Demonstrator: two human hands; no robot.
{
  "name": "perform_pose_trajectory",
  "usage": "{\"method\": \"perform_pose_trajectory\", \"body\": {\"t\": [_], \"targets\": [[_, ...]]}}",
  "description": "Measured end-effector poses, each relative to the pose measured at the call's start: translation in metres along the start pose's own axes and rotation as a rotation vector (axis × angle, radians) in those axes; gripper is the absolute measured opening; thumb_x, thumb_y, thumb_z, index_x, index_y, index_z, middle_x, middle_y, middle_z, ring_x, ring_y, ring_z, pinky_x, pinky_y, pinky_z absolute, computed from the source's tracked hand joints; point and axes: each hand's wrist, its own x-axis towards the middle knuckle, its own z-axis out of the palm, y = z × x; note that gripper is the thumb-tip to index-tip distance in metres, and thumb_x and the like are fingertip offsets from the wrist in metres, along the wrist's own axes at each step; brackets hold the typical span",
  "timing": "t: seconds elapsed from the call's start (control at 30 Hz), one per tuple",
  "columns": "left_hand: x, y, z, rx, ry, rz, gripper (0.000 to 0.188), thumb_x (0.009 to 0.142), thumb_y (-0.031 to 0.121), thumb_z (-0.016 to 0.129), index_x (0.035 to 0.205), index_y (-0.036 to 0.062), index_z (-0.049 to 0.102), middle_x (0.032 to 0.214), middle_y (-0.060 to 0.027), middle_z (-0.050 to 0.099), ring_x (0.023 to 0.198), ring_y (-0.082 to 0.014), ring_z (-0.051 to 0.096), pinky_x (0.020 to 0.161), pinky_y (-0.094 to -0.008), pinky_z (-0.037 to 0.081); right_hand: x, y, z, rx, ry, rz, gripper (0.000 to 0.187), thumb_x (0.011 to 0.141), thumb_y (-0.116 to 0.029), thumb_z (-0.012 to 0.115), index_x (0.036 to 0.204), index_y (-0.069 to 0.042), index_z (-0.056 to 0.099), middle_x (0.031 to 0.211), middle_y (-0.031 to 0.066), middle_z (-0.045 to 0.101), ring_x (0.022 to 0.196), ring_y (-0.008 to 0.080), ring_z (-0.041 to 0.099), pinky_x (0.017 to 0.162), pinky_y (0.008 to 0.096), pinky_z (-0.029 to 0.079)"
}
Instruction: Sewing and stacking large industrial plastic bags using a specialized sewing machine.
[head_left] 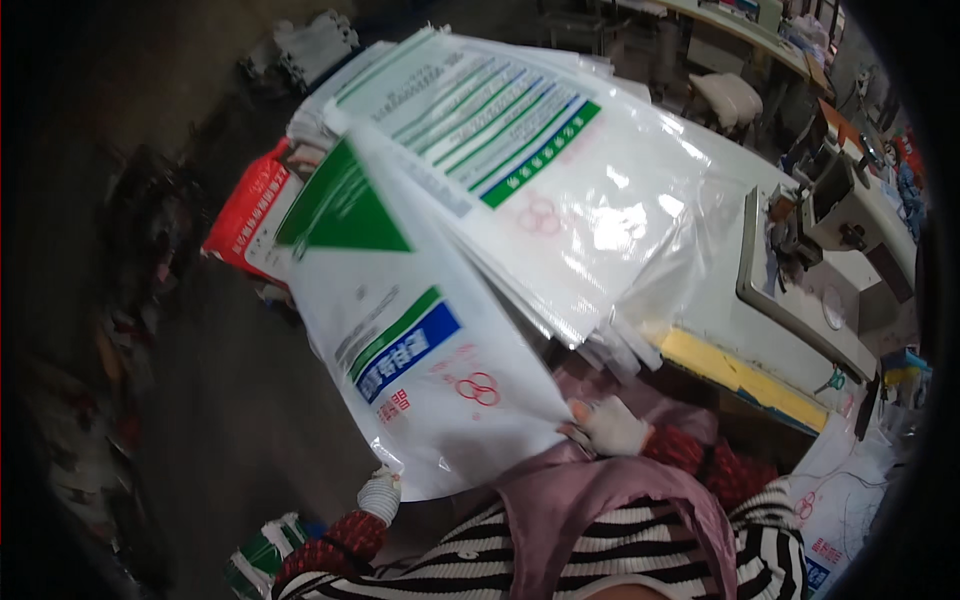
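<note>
A white printed sack (500, 425) with a green triangle and blue and green bands hangs in front of me, slightly blurred at its far end. My left hand (380, 495), in a white glove or wrap, grips its near left corner. At the near right corner my right hand (613, 428), also covered in white with fingertips bare, closes on the edge. Beyond the held sack, a stack of similar glossy sacks (600, 200) lies on the table, partly covered by it. A red and white sack (250, 215) sticks out at the left.
On the table's right side stands a sewing machine (815, 230). The table (715, 340) has a yellow front edge (745, 378). A padded stool (730, 98) is farther back. Sacks (840, 510) lie at the lower right, and a green and white bundle (265, 555) at the lower left.
</note>
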Motion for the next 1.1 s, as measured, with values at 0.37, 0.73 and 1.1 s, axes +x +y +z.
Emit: {"method": "perform_pose_trajectory", "body": {"t": [0.37,0.73,1.1], "targets": [[0.039,-0.018,0.094,-0.316,0.156,0.042,0.021,0.083,0.011,0.050,0.098,0.0057,0.063,0.092,-0.0192,0.065,0.086,-0.0379,0.063,0.075,-0.0449,0.049,0.147,0.070,0.063,0.295,-0.163,0.143,0.038,0.089,-0.025,0.057,0.117,0.000,0.055,0.105,0.0219,0.059,0.096,0.0277,0.059,0.083,0.0379,0.049],[0.137,0.090,0.094,-0.144,-0.209,0.119,0.039,0.091,0.036,0.042,0.100,0.0062,0.066,0.092,-0.0214,0.066,0.082,-0.0347,0.066,0.069,-0.0460,0.052,0.113,0.139,0.056,0.648,-0.190,0.302,0.041,0.088,-0.033,0.056,0.118,-0.005,0.056,0.120,0.0157,0.056,0.115,0.0312,0.049,0.099,0.0406,0.040],[0.138,0.257,-0.249,-0.925,0.635,0.609,0.011,0.087,0.004,0.056,0.097,0.0012,0.051,0.076,-0.0036,0.053,0.067,-0.0123,0.049,0.064,-0.0256,0.045,0.020,0.081,-0.013,0.099,0.232,0.094,0.045,0.088,-0.033,0.055,0.125,-0.007,0.052,0.122,0.0162,0.055,0.115,0.0303,0.050,0.099,0.0392,0.040]]}}
